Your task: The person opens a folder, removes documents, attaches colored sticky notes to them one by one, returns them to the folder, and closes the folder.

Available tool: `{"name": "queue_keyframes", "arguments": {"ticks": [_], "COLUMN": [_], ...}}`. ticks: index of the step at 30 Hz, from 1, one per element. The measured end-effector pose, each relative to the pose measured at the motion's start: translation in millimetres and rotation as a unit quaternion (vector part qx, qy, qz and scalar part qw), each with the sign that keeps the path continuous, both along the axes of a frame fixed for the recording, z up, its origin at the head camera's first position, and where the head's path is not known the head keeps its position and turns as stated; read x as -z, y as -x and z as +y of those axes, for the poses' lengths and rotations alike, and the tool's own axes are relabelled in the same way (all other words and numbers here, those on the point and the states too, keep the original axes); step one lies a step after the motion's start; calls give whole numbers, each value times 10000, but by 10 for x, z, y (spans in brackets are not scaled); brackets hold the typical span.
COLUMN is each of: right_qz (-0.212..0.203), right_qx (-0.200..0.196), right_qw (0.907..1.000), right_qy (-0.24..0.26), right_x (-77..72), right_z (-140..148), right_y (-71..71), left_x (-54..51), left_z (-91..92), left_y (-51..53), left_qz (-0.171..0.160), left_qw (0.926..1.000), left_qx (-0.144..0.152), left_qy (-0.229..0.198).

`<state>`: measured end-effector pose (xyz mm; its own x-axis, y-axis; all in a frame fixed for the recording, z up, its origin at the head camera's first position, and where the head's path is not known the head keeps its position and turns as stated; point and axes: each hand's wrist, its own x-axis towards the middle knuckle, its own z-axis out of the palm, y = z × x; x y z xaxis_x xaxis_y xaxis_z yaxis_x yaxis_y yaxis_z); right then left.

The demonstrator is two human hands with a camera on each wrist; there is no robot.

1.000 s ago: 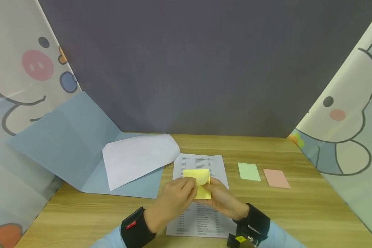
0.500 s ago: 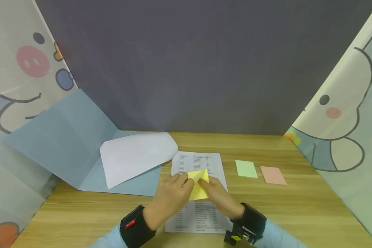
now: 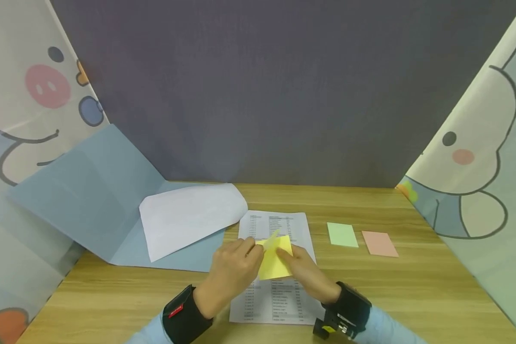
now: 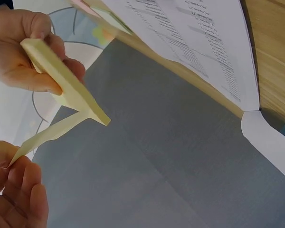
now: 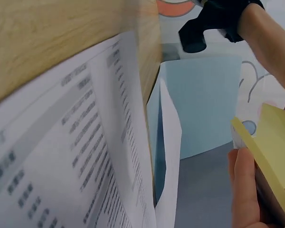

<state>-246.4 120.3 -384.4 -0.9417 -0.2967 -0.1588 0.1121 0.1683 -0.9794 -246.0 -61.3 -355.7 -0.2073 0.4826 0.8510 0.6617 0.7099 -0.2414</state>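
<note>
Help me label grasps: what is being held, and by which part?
Right grip: the yellow pad, by its right side. Left grip: the free end of the pad's lifted sheet.

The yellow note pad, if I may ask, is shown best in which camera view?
The left wrist view: the yellow note pad appears large, with its thick edge and lifted sheet clear. The head view shows it small, partly covered by the right hand; the right wrist view shows it close but cut off.
</note>
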Motion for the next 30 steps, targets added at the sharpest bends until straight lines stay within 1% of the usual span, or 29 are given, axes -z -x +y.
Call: {"name": "queue_keyframes", "arguments": {"ticks": [4,8,12,20,22,27,30], "right_qz": [118,69,22,-110,-162,-169,-249], "right_qx": [194,391,327,173,197,448,681], "right_qw": [9997,9989,9991,9996,9995,9985,9962], "right_qy": [-124,-245,-269,-194,-188,-258,-481], "right_x": [35,96,109,136,143,143,147], "right_z": [-4,20,45,77,94,200,338], "right_y": [16,41,39,86,94,106,122], "left_x": [-6,-70,-121,-74,-65,-44,-26], "left_z": [-11,-2,3,-10,-13,-18,-24], "left_y": [5,-24,-37,-26,-22,-11,-17], "left_qz": [99,135,113,-63,-67,-99,-192], "left_qw": [9999,9998,9999,10000,10000,9999,9998], "left_qx": [2,45,43,49,49,68,91], "left_qy": [-96,-146,-113,-47,-52,-24,21]}}
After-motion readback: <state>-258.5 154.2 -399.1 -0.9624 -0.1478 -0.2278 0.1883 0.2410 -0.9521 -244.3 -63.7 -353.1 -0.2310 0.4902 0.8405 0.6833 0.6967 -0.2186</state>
